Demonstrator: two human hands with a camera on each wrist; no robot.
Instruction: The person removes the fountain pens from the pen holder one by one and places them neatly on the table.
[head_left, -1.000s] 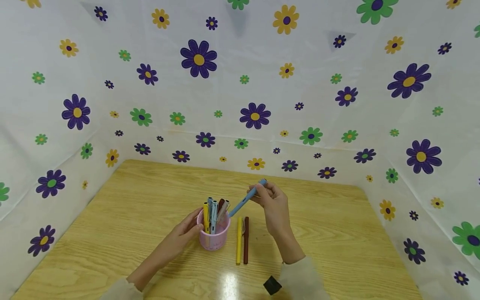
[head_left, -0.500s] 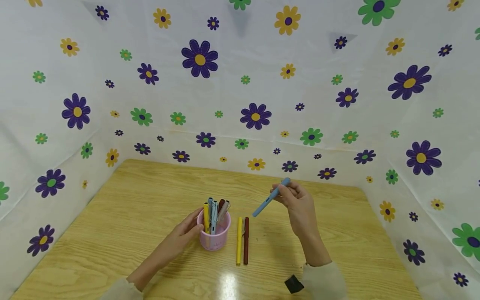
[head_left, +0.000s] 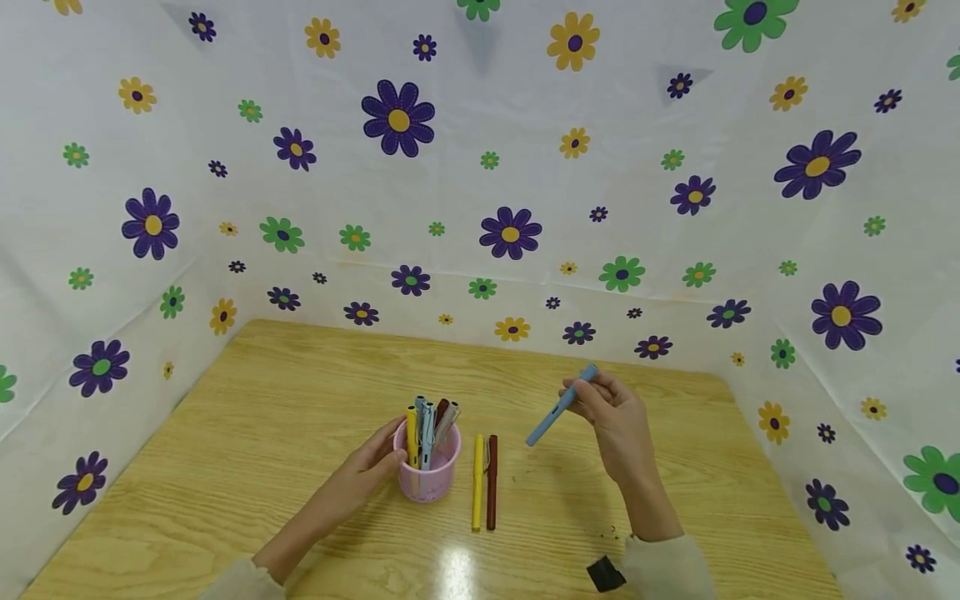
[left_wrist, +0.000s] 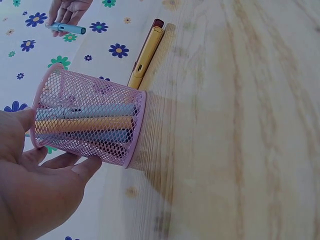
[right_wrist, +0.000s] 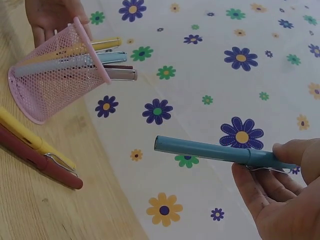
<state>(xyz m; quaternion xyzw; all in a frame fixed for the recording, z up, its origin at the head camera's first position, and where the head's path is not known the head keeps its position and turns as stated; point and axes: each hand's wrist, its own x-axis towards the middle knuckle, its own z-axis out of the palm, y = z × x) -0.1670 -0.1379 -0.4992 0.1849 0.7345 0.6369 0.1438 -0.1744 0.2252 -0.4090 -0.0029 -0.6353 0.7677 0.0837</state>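
A pink mesh pen holder (head_left: 426, 483) stands on the table with several pens inside, among them yellow, light blue, dark red and grey ones. My left hand (head_left: 372, 462) grips its left side, thumb near the rim and fingers along the mesh (left_wrist: 85, 117). Raised above the table to the right, my right hand (head_left: 618, 421) pinches a blue pen (head_left: 561, 406) near its capped end. The pen slants, its free end pointing down and left; its clip shows in the right wrist view. Between the hands, a yellow pen (head_left: 477, 483) and a dark red pen (head_left: 492, 483) lie side by side.
The wooden table (head_left: 300, 375) is enclosed at the back and sides by white cloth (head_left: 480, 192) printed with flowers. A small black square piece (head_left: 605, 574) is beside the right sleeve (head_left: 667, 567). Small dark specks dot the table near it.
My right hand has drawn the blue pen away from the pen holder to the right, then slightly lower. The left hand, the holder and the two lying pens have stayed put.
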